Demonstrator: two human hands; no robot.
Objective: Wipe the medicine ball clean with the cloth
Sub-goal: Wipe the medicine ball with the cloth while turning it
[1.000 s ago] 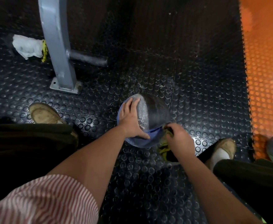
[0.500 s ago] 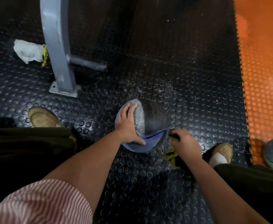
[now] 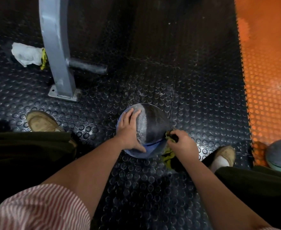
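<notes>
Your left hand (image 3: 129,130) lies flat, fingers slightly apart, on the ball (image 3: 154,123), half dusty grey, half dark, blue below, on the black floor (image 3: 194,80), while your right hand (image 3: 182,145) clenches the cloth (image 3: 168,155) at its right edge.

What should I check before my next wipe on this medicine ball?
1. The medicine ball rests on the floor: ok.
2. The left hand lies flat on its left side: ok.
3. The right hand grips the cloth: ok.
4. The cloth meets the ball's right edge: ok.
5. Top clean: not ok, pale speckles on the left half.
6. Underside: cannot tell, hidden.
</notes>
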